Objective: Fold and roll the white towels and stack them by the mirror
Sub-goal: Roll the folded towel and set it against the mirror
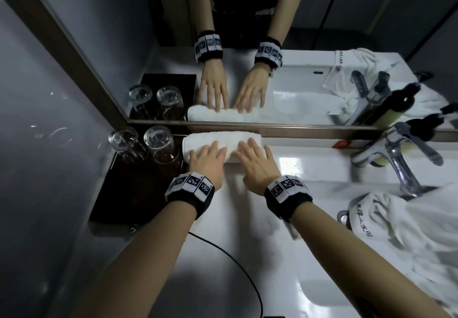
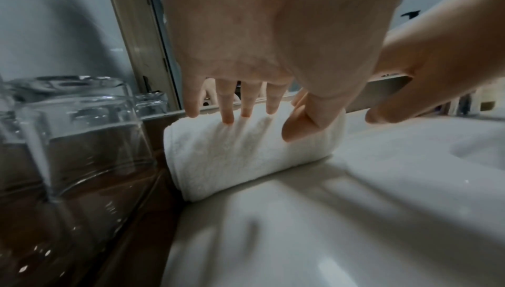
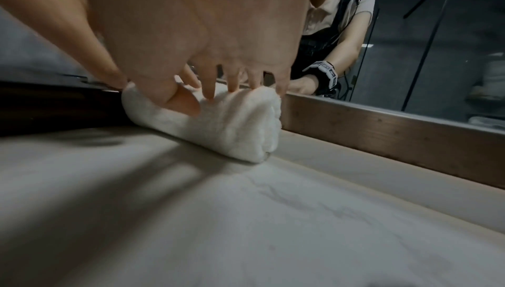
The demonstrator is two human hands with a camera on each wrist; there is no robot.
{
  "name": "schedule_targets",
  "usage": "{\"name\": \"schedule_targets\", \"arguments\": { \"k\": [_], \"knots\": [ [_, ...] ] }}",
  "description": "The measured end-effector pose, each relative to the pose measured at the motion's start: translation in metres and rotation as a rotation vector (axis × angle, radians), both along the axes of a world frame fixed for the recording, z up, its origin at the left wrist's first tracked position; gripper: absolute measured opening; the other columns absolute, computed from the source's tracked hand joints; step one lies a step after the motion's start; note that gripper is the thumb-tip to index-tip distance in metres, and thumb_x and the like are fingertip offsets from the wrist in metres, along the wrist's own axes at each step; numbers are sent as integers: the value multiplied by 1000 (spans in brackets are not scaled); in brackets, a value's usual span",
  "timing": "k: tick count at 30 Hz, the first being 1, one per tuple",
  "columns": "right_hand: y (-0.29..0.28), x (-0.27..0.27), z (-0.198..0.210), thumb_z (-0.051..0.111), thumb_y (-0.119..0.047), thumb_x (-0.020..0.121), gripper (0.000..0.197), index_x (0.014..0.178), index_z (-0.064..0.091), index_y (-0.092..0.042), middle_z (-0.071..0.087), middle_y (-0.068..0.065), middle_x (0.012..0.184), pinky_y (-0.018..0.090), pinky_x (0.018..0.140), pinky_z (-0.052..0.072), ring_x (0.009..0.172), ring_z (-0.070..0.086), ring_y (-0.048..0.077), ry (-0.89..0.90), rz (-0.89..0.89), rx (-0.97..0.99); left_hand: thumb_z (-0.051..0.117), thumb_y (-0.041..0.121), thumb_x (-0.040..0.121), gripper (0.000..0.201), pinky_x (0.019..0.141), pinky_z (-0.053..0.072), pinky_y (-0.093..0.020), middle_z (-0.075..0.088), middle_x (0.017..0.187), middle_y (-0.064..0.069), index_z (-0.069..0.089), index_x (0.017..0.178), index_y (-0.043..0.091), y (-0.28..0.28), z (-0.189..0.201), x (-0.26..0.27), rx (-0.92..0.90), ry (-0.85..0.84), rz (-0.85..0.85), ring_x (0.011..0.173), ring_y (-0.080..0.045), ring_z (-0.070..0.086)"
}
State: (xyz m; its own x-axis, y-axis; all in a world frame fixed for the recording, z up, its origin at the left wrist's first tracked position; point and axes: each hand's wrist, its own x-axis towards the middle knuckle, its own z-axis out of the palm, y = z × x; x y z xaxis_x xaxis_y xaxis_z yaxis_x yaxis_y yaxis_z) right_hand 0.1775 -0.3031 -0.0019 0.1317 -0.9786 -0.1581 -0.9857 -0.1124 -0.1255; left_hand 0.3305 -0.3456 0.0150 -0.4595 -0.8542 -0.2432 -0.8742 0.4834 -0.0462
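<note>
Both flat hands [image 1: 210,159] [image 1: 257,164] press plush cylindrical towel [image 1: 223,141] seemingly against mirror frame [image 1: 297,130].

The table [image 1: 238,231] is a pale, marble-like surface with a sink basin sunk into its right part. A rolled white towel [image 1: 230,144] lies on it at the back, right against the brown frame of the mirror [image 1: 285,129]. At the left side a dark tray [image 1: 128,194] rests on the table, and the left end of the roll is touching or just beside its edge. A chrome tap [image 1: 396,159] stands at the right, behind the basin. A loose white towel [image 1: 409,231] with dark lettering lies crumpled at the basin, perhaps partly inside it. A thin black cable [image 1: 235,260] runs over the near part of the table.
</note>
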Motion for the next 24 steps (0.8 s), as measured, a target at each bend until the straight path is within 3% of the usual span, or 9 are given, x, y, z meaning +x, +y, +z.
{"name": "schedule_targets", "arguments": {
  "k": [10,15,18,21,24],
  "knots": [
    [58,10,-6,50,-3,69,75,139,33,-22,24,6,153,50,113,16,144,14,28,-81,-112,-147,54,18,82,66,112,20,-50,10,157,-6,27,142,24,37,-5,8,-71,71,-68,143,-23,13],
    [66,7,-5,50,-4,73,76,143,27,-23,16,5,156,51,114,14,145,9,29,-56,-159,-90,55,20,80,68,111,21,-51,6,157,-10,27,141,22,45,-6,12,-82,51,-31,143,-29,11],
    [55,6,1,48,-3,75,76,145,22,-20,12,10,157,50,113,22,144,11,34,-52,-186,-98,57,20,79,68,111,20,-51,5,157,-11,26,141,20,38,-3,18,-70,48,3,143,-31,10],
    [39,6,6,45,3,77,80,147,14,-18,10,18,155,44,105,35,135,28,39,-211,-341,-51,55,18,81,69,112,18,-53,3,157,-9,23,142,21,29,2,21,-13,47,55,143,-33,7],
    [26,8,6,41,5,82,78,148,7,-20,21,20,149,44,95,44,121,44,41,-398,-475,22,53,14,82,69,109,17,-62,-2,157,0,22,142,23,21,4,22,51,61,122,141,-38,2]
  ]
}}
